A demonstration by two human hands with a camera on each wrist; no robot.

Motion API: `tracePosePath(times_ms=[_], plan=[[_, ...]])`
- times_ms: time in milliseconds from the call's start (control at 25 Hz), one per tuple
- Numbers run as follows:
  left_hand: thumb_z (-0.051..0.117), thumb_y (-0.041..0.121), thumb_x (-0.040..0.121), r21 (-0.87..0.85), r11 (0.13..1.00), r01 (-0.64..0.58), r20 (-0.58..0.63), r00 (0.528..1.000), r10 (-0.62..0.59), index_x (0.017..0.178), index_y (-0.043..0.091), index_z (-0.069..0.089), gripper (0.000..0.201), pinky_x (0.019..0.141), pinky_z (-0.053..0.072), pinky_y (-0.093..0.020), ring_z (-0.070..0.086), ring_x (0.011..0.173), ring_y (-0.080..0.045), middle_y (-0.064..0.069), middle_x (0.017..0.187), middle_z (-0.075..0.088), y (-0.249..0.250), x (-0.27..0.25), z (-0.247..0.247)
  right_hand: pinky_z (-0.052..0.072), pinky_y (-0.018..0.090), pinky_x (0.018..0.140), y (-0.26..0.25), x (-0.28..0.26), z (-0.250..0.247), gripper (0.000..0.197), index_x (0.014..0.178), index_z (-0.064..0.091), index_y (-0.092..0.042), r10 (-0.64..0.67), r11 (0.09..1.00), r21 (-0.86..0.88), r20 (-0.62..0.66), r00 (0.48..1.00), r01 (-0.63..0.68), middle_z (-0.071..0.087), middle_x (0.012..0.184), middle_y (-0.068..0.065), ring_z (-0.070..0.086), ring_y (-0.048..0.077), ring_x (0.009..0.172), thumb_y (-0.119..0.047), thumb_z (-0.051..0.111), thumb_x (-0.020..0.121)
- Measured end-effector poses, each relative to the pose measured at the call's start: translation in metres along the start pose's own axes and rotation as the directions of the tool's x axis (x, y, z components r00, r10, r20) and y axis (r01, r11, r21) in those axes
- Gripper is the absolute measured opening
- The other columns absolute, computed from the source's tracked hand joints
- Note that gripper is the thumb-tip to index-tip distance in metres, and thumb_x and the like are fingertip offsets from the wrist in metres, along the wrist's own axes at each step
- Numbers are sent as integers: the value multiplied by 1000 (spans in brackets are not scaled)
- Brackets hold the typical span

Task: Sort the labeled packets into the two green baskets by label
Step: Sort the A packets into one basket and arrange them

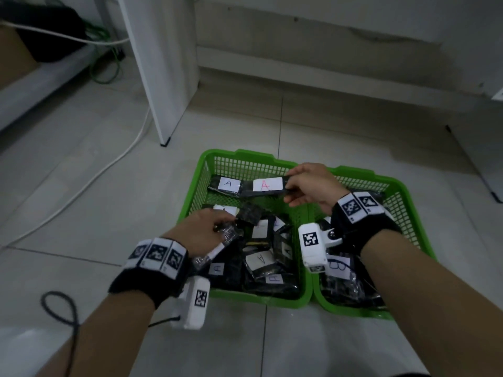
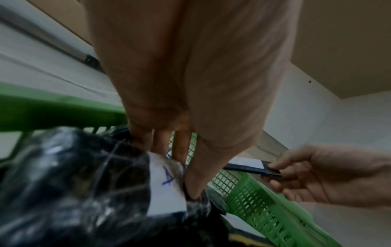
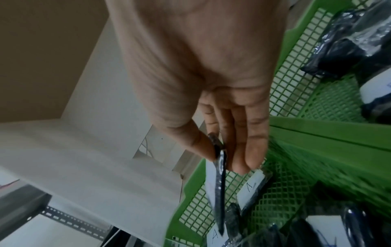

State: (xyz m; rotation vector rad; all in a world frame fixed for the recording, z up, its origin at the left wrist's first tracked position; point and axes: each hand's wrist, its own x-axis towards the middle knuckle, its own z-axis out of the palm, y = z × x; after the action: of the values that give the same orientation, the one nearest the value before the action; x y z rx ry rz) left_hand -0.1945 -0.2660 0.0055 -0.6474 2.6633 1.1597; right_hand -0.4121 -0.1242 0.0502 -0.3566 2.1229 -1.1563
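The left basket (image 1: 246, 161) holds A packets, the right basket (image 1: 408, 210) B ones. Above the left basket's far end the right hand (image 1: 310, 186) pinches a red-A packet (image 1: 265, 186), long axis crosswise; near its front the left hand (image 1: 206, 227) grips a blue-A packet (image 2: 167, 182)

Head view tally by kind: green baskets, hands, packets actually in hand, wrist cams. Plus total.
Green baskets: 2, the left basket and the right basket
Hands: 2, the left hand and the right hand
Packets in hand: 2, the red-A packet and the blue-A packet
Wrist cameras: 2, the left camera and the right camera
Total: 8
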Motion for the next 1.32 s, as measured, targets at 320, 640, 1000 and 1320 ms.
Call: tracePosePath(times_ms=[320, 640, 1000, 1320], plan=[[58, 22, 93, 390, 921, -7, -101, 994, 50, 118, 20, 66, 26, 88, 43, -25, 60, 109, -18, 0, 124, 63, 39, 58, -60, 65, 43, 68, -9, 28, 2, 6, 85, 69, 1, -63, 877, -480, -78, 995, 18, 75, 75, 13, 75, 24, 66, -2, 72, 81], [54, 19, 97, 695, 713, -99, 283, 948, -145, 140, 10, 50, 44, 106, 43, -38, 49, 128, -29, -11, 145, 48, 13, 150, -36, 64, 49, 70, -23, 45, 12, 17, 89, 70, 6, -57, 831, -554, -12, 998, 40, 72, 81, 18, 75, 32, 76, -8, 65, 81], [78, 42, 78, 463, 872, -158, 34, 986, 160, 120, 22, 63, 49, 85, 50, -36, 62, 103, -27, -3, 112, 65, 7, 143, -61, 64, 41, 70, -26, 55, 23, 12, 92, 67, 6, 86, 993, -88, 57, 995, -80, 72, 81, 16, 71, 27, 66, -4, 66, 84], [67, 48, 80, 825, 561, -59, -37, 987, 158, 106, 30, 63, 32, 98, 37, -40, 54, 108, -22, 1, 104, 64, -21, 119, -75, 47, 29, 58, 3, 38, 82, 19, 71, 61, -4, -191, 490, -784, 330, 925, 381, 56, 64, 8, 59, 27, 65, -14, 69, 85]])
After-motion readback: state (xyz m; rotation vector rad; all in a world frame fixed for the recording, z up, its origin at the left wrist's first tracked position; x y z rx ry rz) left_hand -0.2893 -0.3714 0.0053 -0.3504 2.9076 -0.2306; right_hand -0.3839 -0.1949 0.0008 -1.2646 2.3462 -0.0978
